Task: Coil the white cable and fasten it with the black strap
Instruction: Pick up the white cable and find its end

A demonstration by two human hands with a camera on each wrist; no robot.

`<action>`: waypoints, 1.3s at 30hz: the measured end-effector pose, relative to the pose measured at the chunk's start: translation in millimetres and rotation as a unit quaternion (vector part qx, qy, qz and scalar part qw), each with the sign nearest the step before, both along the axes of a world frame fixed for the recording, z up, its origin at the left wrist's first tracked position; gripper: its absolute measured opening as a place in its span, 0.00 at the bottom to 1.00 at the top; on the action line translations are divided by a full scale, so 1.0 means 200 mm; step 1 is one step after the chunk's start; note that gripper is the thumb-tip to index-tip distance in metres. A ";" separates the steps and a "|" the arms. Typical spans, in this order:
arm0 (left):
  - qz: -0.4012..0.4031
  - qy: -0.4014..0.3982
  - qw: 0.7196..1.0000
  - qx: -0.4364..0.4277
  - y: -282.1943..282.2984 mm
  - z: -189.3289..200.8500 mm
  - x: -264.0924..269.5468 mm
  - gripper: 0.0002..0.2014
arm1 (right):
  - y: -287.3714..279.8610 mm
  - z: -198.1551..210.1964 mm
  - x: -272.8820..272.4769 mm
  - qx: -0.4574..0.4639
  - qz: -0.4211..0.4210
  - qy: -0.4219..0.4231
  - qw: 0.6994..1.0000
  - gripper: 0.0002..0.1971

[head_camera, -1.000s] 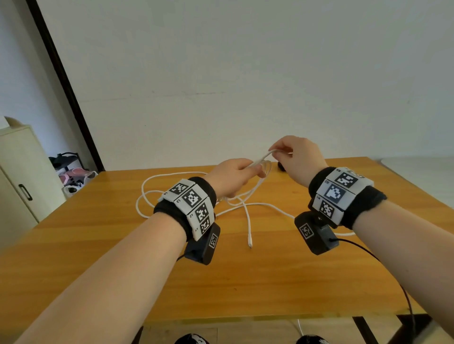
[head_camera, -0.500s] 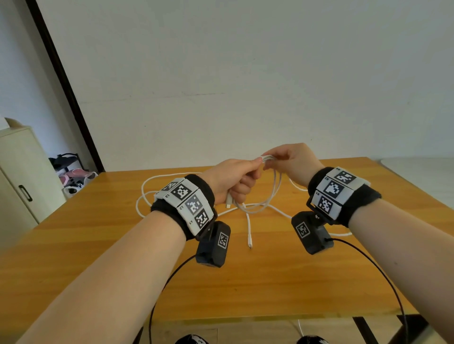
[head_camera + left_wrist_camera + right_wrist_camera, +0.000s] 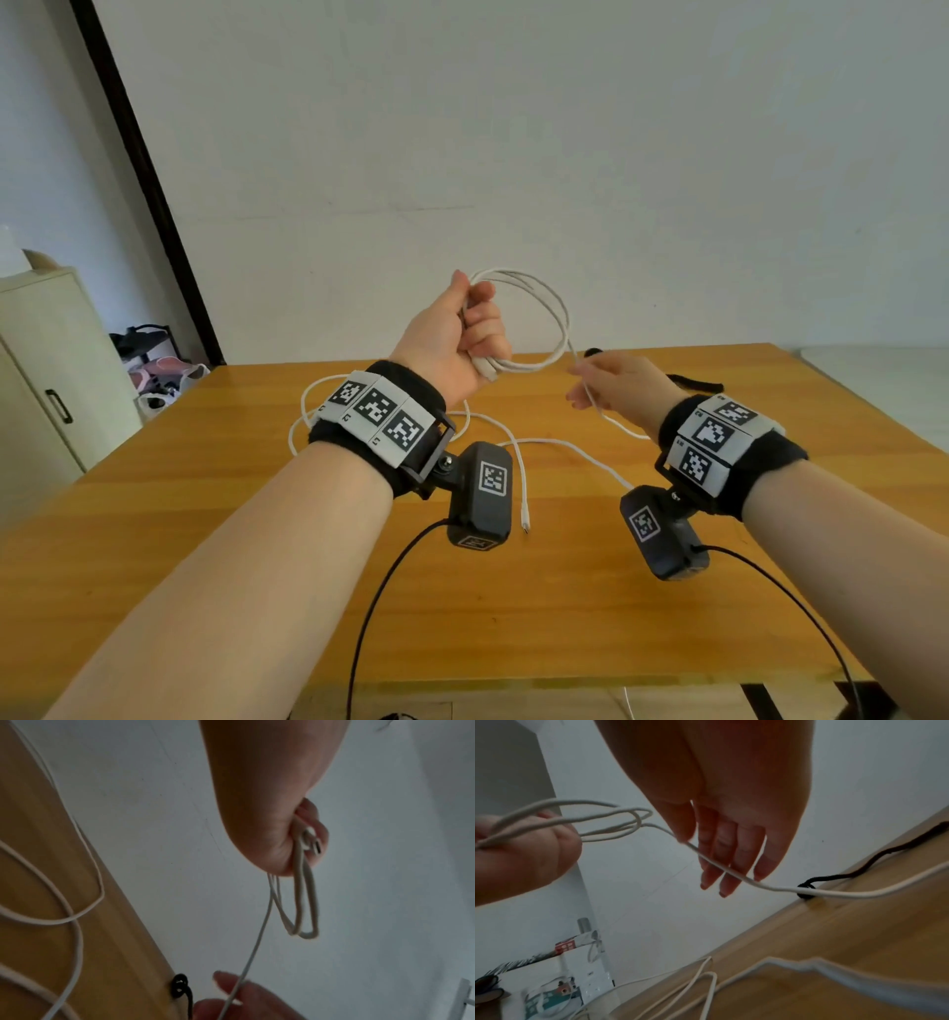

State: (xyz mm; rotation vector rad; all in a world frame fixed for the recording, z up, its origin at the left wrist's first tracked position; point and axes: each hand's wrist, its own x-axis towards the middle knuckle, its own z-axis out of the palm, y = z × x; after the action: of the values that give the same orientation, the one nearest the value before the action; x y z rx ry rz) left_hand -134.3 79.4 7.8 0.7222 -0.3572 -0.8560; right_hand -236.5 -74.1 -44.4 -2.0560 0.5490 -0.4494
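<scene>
My left hand (image 3: pixel 462 334) is raised above the table and grips a small coil of the white cable (image 3: pixel 557 318), with one plug end sticking out under its fingers (image 3: pixel 315 843). From the coil the cable drops to my right hand (image 3: pixel 611 383), which is lower and to the right. There the thumb (image 3: pixel 684 825) pinches the cable lightly against straight fingers (image 3: pixel 721 862). The rest of the cable lies in loose loops (image 3: pixel 308 411) on the table, with its other plug (image 3: pixel 525 524) near the middle. The black strap (image 3: pixel 693 383) lies on the table just beyond my right hand.
The wooden table (image 3: pixel 231 539) ends at a white wall. A cream cabinet (image 3: pixel 46 370) and some clutter on the floor (image 3: pixel 159 375) stand to the left. Black camera leads (image 3: pixel 369 606) hang from both wrists over the table's near edge.
My left hand has risen well above the table with the coil in it. My right hand has parted from it, sliding right and down along the cable.
</scene>
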 end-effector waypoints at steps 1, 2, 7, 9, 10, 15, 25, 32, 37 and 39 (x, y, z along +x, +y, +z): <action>0.013 0.002 1.000 -0.011 0.00 0.00 0.01 0.23 | 0.01 -0.01 0.00 -0.014 0.003 0.030 0.999 0.16; 0.026 0.000 0.999 -0.018 -0.01 0.01 0.01 0.23 | 0.02 -0.01 0.00 -0.034 0.011 0.065 0.997 0.15; 0.076 -0.010 0.996 -0.035 0.00 0.01 0.02 0.23 | 0.06 -0.03 0.02 -0.159 0.063 0.220 0.960 0.16; 0.097 -0.026 0.994 -0.032 -0.01 0.01 0.02 0.23 | 0.07 -0.04 0.03 -0.181 0.066 0.223 0.956 0.15; 0.108 -0.037 0.993 -0.027 -0.01 0.01 0.03 0.23 | 0.08 -0.04 0.03 -0.185 0.062 0.212 0.958 0.16; 0.133 -0.087 0.987 -0.001 -0.03 0.00 0.04 0.20 | 0.12 0.01 0.05 -0.295 0.072 0.253 0.919 0.19; 0.174 -0.372 0.891 0.192 -0.06 -0.09 -0.05 0.13 | 0.19 0.02 0.03 -0.449 0.080 0.144 0.878 0.23; 0.199 -0.499 0.803 0.259 -0.07 -0.08 -0.08 0.12 | 0.23 0.04 -0.02 -0.434 0.088 0.074 0.893 0.16; 0.180 -0.538 0.768 0.297 -0.06 -0.08 -0.09 0.11 | 0.23 0.06 -0.03 -0.425 0.057 0.013 0.903 0.13; 0.159 -0.541 0.768 0.304 -0.06 -0.09 -0.10 0.11 | 0.23 0.07 -0.04 -0.441 0.029 0.001 0.897 0.11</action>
State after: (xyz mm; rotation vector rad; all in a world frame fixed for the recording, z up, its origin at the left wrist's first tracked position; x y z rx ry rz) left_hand -153.8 67.7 -10.7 1.8294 -0.9701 -0.1087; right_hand -244.3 -27.7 -29.8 -2.9263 0.2905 -0.7560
